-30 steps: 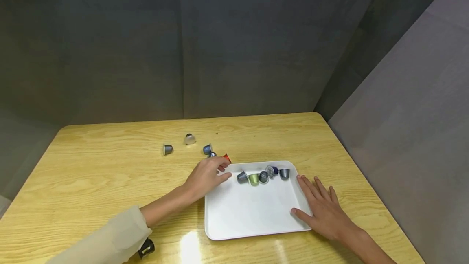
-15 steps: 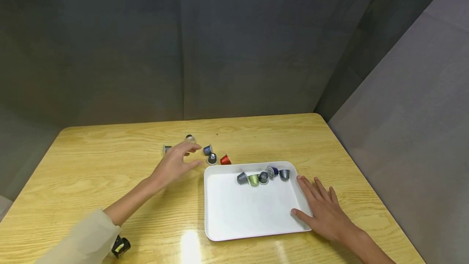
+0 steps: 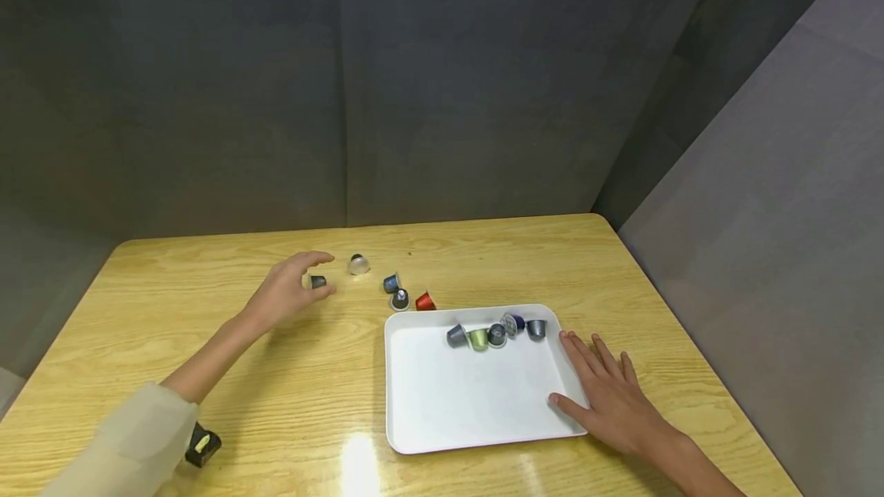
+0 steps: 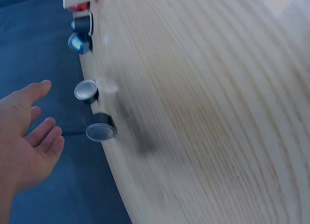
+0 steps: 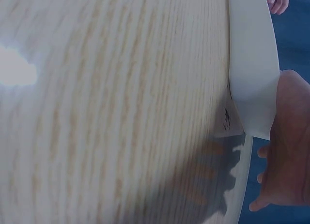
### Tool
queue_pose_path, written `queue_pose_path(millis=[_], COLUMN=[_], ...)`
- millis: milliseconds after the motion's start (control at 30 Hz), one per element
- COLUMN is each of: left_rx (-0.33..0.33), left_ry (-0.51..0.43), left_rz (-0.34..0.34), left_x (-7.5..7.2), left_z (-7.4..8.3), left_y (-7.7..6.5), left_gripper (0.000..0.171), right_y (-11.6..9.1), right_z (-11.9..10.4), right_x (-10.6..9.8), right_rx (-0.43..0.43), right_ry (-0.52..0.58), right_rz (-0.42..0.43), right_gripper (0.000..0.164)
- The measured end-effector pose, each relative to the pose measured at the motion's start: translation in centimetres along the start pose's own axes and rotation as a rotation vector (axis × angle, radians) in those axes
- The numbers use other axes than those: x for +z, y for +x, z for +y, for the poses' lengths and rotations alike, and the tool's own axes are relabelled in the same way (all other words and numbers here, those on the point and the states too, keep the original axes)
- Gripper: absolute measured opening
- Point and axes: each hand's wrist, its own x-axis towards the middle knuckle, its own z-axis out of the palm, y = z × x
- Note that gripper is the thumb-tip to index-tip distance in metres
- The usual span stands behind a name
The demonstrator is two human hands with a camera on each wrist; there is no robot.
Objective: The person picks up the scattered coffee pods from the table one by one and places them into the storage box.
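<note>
- White tray (image 3: 483, 397) sits on the wooden bench (image 3: 173, 305) with five pods along its far side: left to right, a slate pod (image 3: 456, 335), green pod (image 3: 479, 340), darkish pod (image 3: 496, 334), navy pod (image 3: 516, 323) and gunmetal pod (image 3: 536, 330).
- Left hand (image 3: 285, 296) is loose and gripping nothing; the head view shows a dark grey pod (image 3: 318, 281) between thumb and fingers, but the left wrist view has it on the bench, clear of them.
- Near that one: a clear pod (image 3: 358, 265), dark at one end.
- Further right, a blue pod (image 3: 391, 283) and black pod (image 3: 400, 299) sit super close, and a red pod (image 3: 425, 301) is right by the tray.
- Right hand (image 3: 615, 405) rests at the tray's right edge, fingers stretched out, nothing grasped.
</note>
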Motion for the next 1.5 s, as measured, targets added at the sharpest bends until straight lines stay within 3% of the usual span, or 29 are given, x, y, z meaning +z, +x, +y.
queue_pose_path(millis=[533, 1000, 1500], left_rx=[-0.103, -0.087, -0.046], left_ry=[0.0, 0.045, 0.082], left_rz=[-0.064, -0.1, -0.066], left_x=[0.0, 0.9, 1.2], left_z=[-3.0, -4.8, -4.6], left_y=[0.3, 0.4, 0.6], left_gripper=[0.055, 0.054, 0.046], right_y=[0.0, 0.0, -0.1], right_z=[0.1, 0.0, -0.2], right_x=[0.0, -0.1, -0.2], right_rx=[0.008, 0.002, 0.013], right_ry=[0.003, -0.001, -0.004], right_rz=[-0.009, -0.006, -0.014], right_gripper=[0.09, 0.09, 0.089])
